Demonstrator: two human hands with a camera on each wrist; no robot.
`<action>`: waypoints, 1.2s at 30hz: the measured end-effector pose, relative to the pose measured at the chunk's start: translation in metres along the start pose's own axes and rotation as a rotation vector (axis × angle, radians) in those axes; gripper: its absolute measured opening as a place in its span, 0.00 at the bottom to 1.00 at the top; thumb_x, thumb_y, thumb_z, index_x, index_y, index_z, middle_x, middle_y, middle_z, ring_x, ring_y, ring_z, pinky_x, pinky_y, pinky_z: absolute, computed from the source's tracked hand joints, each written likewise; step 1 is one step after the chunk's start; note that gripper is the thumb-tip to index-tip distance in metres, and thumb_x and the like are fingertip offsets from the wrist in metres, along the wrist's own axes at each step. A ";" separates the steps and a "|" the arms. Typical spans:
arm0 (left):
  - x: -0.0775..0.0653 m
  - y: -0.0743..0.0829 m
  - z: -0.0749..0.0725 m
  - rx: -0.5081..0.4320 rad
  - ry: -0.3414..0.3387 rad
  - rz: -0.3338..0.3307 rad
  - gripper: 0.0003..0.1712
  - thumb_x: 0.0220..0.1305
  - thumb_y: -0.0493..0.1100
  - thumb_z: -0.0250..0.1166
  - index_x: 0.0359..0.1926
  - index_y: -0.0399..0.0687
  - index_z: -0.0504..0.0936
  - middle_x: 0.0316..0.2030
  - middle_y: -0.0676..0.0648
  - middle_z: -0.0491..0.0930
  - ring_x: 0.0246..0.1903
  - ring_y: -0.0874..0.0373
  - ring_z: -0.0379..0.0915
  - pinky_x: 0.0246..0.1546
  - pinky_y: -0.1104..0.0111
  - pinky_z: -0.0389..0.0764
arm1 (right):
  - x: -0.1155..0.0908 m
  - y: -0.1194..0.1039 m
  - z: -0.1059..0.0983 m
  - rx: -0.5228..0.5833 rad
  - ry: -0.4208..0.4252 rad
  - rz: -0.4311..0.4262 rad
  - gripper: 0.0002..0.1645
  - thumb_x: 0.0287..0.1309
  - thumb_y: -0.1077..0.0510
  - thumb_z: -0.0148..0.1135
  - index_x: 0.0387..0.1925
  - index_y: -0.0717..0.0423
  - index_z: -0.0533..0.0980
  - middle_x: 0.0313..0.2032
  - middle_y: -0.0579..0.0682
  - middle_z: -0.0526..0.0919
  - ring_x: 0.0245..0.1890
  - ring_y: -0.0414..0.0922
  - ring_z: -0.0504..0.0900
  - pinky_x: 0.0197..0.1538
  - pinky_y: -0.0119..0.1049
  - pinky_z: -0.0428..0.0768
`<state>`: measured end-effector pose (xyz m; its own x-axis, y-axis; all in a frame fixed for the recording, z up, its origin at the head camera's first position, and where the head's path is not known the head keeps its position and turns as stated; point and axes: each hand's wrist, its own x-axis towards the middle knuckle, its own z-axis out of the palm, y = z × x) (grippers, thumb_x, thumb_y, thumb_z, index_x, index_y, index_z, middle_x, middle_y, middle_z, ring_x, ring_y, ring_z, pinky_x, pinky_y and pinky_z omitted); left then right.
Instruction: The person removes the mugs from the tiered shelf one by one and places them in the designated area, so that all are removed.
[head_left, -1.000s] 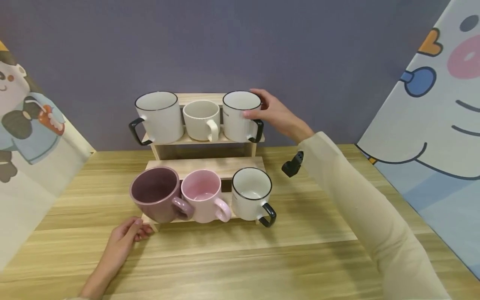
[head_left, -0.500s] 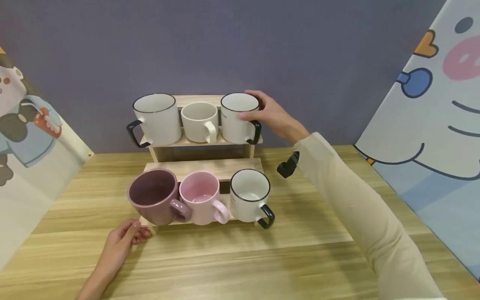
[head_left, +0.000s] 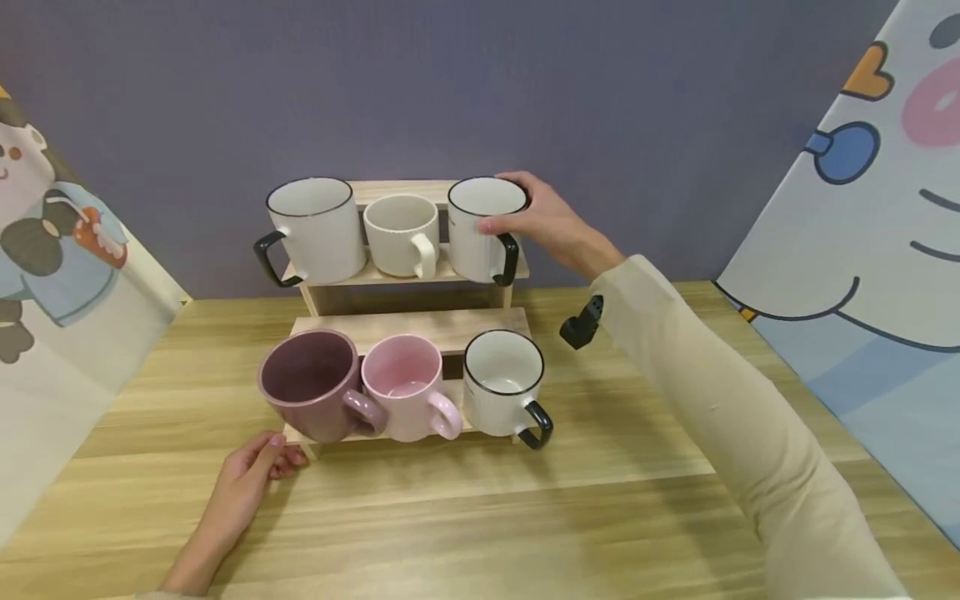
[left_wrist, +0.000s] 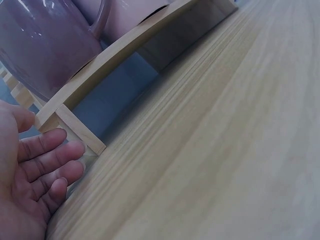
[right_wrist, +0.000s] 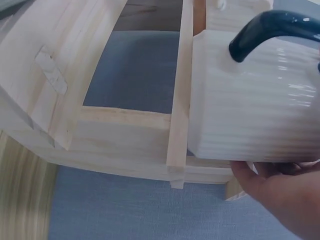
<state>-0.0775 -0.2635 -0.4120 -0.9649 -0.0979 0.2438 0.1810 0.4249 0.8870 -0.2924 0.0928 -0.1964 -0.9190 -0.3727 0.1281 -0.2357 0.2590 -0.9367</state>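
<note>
Now your right hand (head_left: 553, 221) clamps thumb and fingers round the black-rimmed white mug (head_left: 474, 250) at the wooden rack (head_left: 412, 330) top right, while your left hand (head_left: 251, 471), fingers curled, pinches the rack's lower left front corner.

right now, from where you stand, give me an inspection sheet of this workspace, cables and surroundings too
Surface: wood-grain table, bearing a stepped wooden rack.
Mugs, upper row: left white mug, cream mug, right white mug.
Mugs, lower row: mauve mug, pink mug, front white mug.
Clutter: nothing seen.
Left hand: at the rack's front left corner; whether it grips is unclear.
Right hand: grips the right white mug.
Cables: nothing seen.
Surroundings: grey-blue wall behind, cartoon panels at both sides.
</note>
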 end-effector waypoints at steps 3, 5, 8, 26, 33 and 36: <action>0.001 0.000 -0.001 0.002 0.004 -0.001 0.18 0.75 0.37 0.44 0.36 0.28 0.77 0.25 0.61 0.81 0.24 0.67 0.75 0.27 0.76 0.75 | 0.001 -0.002 0.001 -0.012 0.015 0.000 0.49 0.46 0.61 0.71 0.68 0.56 0.57 0.61 0.55 0.68 0.58 0.47 0.70 0.65 0.41 0.65; 0.001 0.000 -0.002 -0.004 0.003 -0.002 0.18 0.75 0.36 0.44 0.35 0.28 0.77 0.25 0.60 0.81 0.24 0.67 0.75 0.27 0.76 0.76 | 0.001 -0.003 0.001 -0.019 0.023 0.004 0.48 0.46 0.61 0.72 0.67 0.56 0.58 0.61 0.55 0.68 0.57 0.47 0.71 0.64 0.41 0.67; 0.000 0.000 -0.003 0.005 0.005 0.005 0.18 0.75 0.36 0.44 0.35 0.28 0.77 0.25 0.61 0.81 0.24 0.67 0.75 0.27 0.76 0.76 | 0.000 -0.006 0.002 -0.043 0.028 0.007 0.49 0.44 0.60 0.73 0.67 0.56 0.59 0.60 0.54 0.69 0.56 0.47 0.71 0.62 0.41 0.70; 0.000 -0.006 0.000 -0.055 0.013 0.021 0.16 0.73 0.34 0.46 0.33 0.32 0.78 0.24 0.59 0.81 0.23 0.68 0.74 0.25 0.76 0.74 | -0.022 -0.002 -0.028 -0.107 0.063 0.046 0.49 0.46 0.61 0.72 0.68 0.60 0.58 0.60 0.57 0.70 0.54 0.48 0.72 0.57 0.40 0.73; 0.000 -0.003 -0.001 -0.078 0.035 0.000 0.16 0.73 0.34 0.47 0.32 0.35 0.80 0.24 0.60 0.82 0.23 0.68 0.76 0.25 0.77 0.75 | -0.028 0.000 -0.041 -0.098 0.085 0.041 0.46 0.47 0.63 0.71 0.67 0.61 0.59 0.58 0.58 0.70 0.52 0.47 0.72 0.54 0.37 0.74; 0.000 -0.002 -0.001 -0.070 0.034 -0.018 0.17 0.73 0.36 0.47 0.31 0.36 0.80 0.24 0.61 0.82 0.23 0.68 0.76 0.24 0.76 0.74 | -0.030 0.002 -0.046 -0.098 0.103 0.033 0.45 0.46 0.63 0.71 0.65 0.62 0.61 0.56 0.57 0.71 0.50 0.45 0.73 0.50 0.34 0.75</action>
<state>-0.0780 -0.2651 -0.4129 -0.9614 -0.1358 0.2392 0.1773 0.3589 0.9164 -0.2794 0.1452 -0.1870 -0.9532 -0.2703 0.1353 -0.2299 0.3575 -0.9052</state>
